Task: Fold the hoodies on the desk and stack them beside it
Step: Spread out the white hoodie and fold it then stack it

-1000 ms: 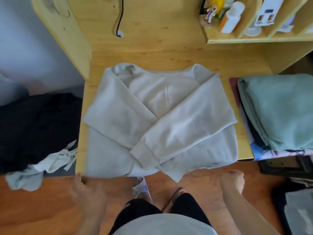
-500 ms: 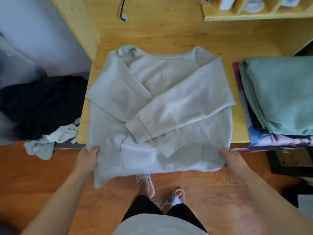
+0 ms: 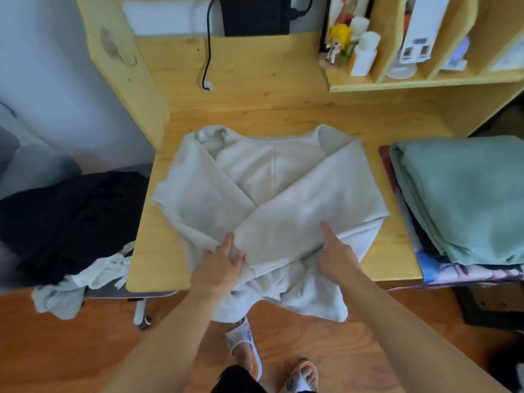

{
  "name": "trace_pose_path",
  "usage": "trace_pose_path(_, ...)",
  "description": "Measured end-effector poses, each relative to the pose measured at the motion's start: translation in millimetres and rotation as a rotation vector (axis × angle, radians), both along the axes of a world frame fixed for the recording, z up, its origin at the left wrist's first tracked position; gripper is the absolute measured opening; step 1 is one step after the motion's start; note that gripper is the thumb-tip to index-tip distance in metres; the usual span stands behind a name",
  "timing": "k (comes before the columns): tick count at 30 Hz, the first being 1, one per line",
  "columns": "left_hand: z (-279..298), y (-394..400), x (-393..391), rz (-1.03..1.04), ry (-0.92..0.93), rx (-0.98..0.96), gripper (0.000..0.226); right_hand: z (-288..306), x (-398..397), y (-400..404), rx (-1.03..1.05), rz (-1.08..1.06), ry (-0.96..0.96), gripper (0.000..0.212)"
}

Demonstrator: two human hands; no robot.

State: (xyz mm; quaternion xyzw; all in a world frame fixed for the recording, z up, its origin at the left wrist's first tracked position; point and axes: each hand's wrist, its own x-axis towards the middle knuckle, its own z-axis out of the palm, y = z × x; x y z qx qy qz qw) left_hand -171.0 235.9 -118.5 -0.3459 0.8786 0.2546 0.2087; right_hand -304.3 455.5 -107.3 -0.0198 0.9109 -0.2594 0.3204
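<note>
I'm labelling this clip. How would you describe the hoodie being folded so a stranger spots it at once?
On the wooden desk, between the dark clothes pile and the mint-green stack, lies the pale grey hoodie. Its sleeves are crossed over its body, its hem hangs off the near edge, and it alone is under both hands.

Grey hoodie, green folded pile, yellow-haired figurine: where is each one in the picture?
grey hoodie (image 3: 297, 205), head view, on its upper crossed sleeve.
green folded pile (image 3: 465, 194), head view, on its top layer.
yellow-haired figurine (image 3: 338, 38), head view, on its hair.

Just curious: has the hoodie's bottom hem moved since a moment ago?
Yes. Both hands lifted the grey hoodie's hem up onto the desk, toward the crossed sleeves.
</note>
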Motion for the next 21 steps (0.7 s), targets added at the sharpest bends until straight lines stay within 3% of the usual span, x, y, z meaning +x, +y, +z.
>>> trace_pose_path(2, -5.5, -4.8, -9.9, -0.061, -0.055, -0.047, 0.057, -4.5, -10.5, -6.6, 0.092, 0.046, -0.072, 0.071)
trace_pose_path(5, -14.4, -26.1, -31.9, -0.078, -0.044, -0.083, 0.067, -9.8, 2.9, -16.7, 0.116, 0.004, -0.032, 0.071)
trace_pose_path(9, -23.1, -78.4, -90.5, -0.398, -0.037, -0.153, 0.063, -26.9, 50.5, -44.6, 0.041, -0.211, -0.015, 0.069)
trace_pose_path(12, -24.4, -112.2, -153.3, -0.595, 0.005, -0.232, 0.059, -30.6, 71.5, -90.7, -0.078, -0.490, -0.043, 0.076)
trace_pose_path(15, -19.3, -122.7, -214.4, -0.752, 0.002, -0.254, 0.057, -28.0, 79.1, -157.7, -0.197, -0.684, -0.210, 0.092)
trace_pose_path(17, -13.4, -129.4, -233.7, -0.816, 0.056, -0.276, 0.058, -21.9, 73.0, -193.0, -0.431, -0.744, -0.442, 0.096)
trace_pose_path(18, -10.6, -139.6, -233.4, -0.809, 0.104, -0.306, 0.060, -22.9, 63.3, -200.6, -0.548, -0.768, -0.516, 0.086)
trace_pose_path(20, -3.7, -178.8, -214.1, -0.738, 0.143, -0.431, 0.068, -11.3, 40.5, -189.9, -0.731, -0.844, -0.659, 0.036)
trace_pose_path(21, 1.5, -206.9, -202.9, -0.670, 0.143, -0.533, 0.072, 0.4, 34.3, -172.9, -0.707, -0.763, -0.683, 0.020)
